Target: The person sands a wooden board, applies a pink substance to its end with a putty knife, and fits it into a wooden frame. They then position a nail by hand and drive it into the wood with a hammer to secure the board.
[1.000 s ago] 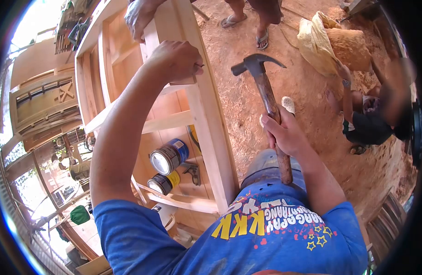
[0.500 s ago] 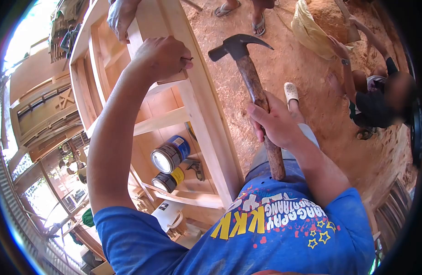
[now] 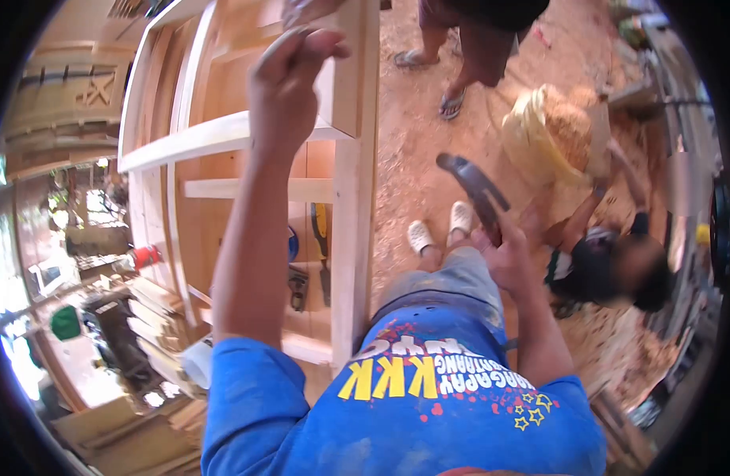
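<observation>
My right hand (image 3: pixel 508 258) is wrapped around the handle of a claw hammer (image 3: pixel 482 194), held out over the ground beside my legs. My left hand (image 3: pixel 286 91) is raised over a pale wooden frame (image 3: pixel 355 182). Its fingers are curled with the tips together, and blur hides anything small between them. Just beyond it, another person's hand (image 3: pixel 305 11) reaches in at the top edge. Inside the frame lie a yellow-handled tool (image 3: pixel 320 230) and a dark tool (image 3: pixel 297 287). My left forearm hides most of a blue can (image 3: pixel 293 244).
A person in sandals (image 3: pixel 452 103) stands at the frame's far end. At right, another person (image 3: pixel 595 258) crouches by a yellowish sack (image 3: pixel 532 143) of wood shavings. Stacked boards (image 3: pixel 159 325) lie to my left. Shavings cover the brown ground (image 3: pixel 409 182).
My view has turned. My left hand has risen from the frame's corner. The hammer has swung lower and its head has tilted. The standing person shows more at the top.
</observation>
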`<state>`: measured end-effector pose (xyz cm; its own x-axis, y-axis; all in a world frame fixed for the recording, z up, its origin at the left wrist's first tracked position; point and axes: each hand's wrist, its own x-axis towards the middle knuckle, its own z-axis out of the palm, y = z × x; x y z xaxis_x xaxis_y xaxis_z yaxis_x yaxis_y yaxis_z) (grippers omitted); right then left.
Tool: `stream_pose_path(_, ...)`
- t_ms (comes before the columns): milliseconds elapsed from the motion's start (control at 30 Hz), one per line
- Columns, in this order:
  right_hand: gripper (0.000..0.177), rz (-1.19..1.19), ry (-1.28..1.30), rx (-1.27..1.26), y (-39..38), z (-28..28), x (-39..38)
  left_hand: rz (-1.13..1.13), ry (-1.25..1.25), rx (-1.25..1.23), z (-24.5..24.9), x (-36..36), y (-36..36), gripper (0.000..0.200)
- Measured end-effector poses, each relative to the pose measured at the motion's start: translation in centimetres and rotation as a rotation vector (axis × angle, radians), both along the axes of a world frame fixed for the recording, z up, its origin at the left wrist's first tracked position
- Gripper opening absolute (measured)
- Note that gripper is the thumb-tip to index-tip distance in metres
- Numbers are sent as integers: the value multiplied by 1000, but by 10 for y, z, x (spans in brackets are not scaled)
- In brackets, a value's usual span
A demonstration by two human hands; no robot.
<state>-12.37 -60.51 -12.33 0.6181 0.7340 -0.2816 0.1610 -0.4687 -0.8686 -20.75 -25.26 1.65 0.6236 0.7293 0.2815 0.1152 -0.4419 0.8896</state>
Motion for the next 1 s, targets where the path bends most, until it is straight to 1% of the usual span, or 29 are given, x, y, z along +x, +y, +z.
stream_pose_path(33,28,28,-77,-77,-3,8,6,113,-105,-157,-1,-22,-6,27)
stream_pose_path(100,30,103,-165,-100,-4,22,8,343,-326,-434,-21,-69,-17,29)
stream_pose_path(133,32,147,-206,-114,-2,29,8,451,-341,-497,-30,-91,-25,30)
stream_pose_path(167,33,173,-175,-91,4,36,10,563,-358,-564,-40,-108,-32,31)
stream_pose_path(267,38,276,-73,-12,34,60,23,733,-441,-631,-74,-138,-56,29)
stream_pose_path(300,39,316,-40,32,49,69,29,773,-471,-704,-70,-138,-67,28)
stream_pose_path(367,40,405,30,114,90,89,46,803,-543,-752,-86,-136,-78,27)
stream_pose_path(400,38,482,-3,143,113,101,60,819,-574,-776,-94,-133,-85,27)
stream_pose_path(467,34,631,-48,208,166,125,84,892,-620,-658,-103,-124,-94,26)
stream_pose_path(533,27,910,-257,185,229,171,90,996,-679,-543,-113,-110,-102,25)
stream_pose_path(567,24,988,-306,175,254,186,90,1071,-714,-627,-102,-103,-111,25)
stream_pose_path(600,24,1105,-453,173,277,198,95,1147,-776,-612,-103,-95,-116,25)
stream_pose_path(667,30,1225,-544,15,310,222,88,1275,-886,-586,-102,-75,-129,26)
stream_pose_path(767,34,1471,-680,191,358,222,79,1421,-1026,-541,-98,-37,-149,26)
stream_pose_path(833,37,1620,-740,306,377,217,66,1467,-1212,-552,-110,-11,-149,26)
stream_pose_path(933,36,1746,-753,242,386,224,40,1507,-1299,-642,-110,8,-150,26)
stream_pose_path(1000,35,1784,-758,95,383,233,20,1495,-1292,-676,-105,10,-151,26)
